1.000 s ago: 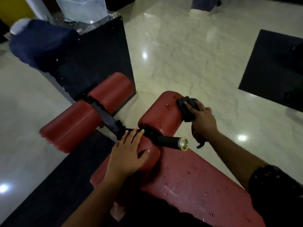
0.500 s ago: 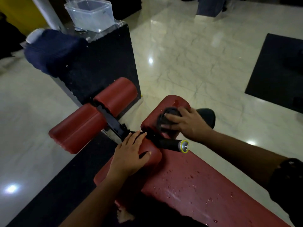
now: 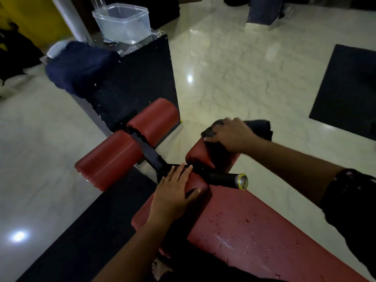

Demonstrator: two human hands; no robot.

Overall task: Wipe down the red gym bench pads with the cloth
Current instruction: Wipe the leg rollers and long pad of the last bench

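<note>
Fingers of the right hand (image 3: pixel 230 135) curl round the dark cloth (image 3: pixel 261 128), pressing it on top of a red roller (image 3: pixel 200 157). The left hand (image 3: pixel 173 192) lies flat, fingers straight, on the bench (image 3: pixel 254 231) beside a black bar (image 3: pixel 221 177). The bench carries droplets (image 3: pixel 247 220).

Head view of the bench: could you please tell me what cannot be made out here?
Cloth: mostly under the right hand, head view; how much touches the roller pad is hidden.
Flat bench pad: near end cut off by the bottom edge.
Pad surface beneath the left hand: covered by it.
Clear container: contents too dim to tell.
</note>
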